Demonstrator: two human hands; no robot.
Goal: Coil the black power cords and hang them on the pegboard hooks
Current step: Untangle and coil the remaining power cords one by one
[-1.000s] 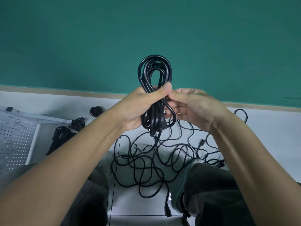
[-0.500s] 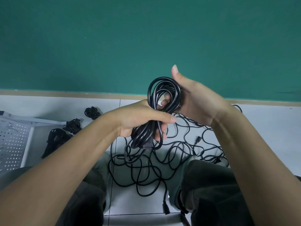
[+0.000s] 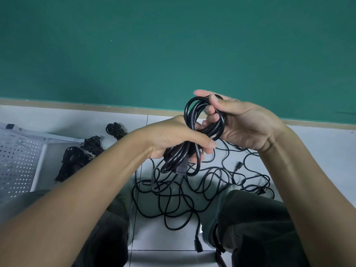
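Observation:
A coiled black power cord (image 3: 189, 120) is held up in front of me between both hands. My left hand (image 3: 173, 137) grips the lower half of the coil, thumb across it, and a plug end hangs just below the fist. My right hand (image 3: 242, 122) holds the upper loop, with its fingers curled through the loop. Below on the white floor lies a tangle of loose black cords (image 3: 185, 191) between my knees. The white pegboard (image 3: 16, 160) lies flat at the left edge.
Three coiled black cords (image 3: 74, 160) lie on the floor beside the pegboard. A green wall with a tan baseboard (image 3: 77, 107) stands ahead. My knees in dark trousers (image 3: 256, 224) frame the tangle. A loose plug (image 3: 198, 245) lies near the bottom.
The coil has dropped lower and tilted to the right. My right hand went from an open palm behind the loop to fingers curled through its top. My left hand keeps its grip.

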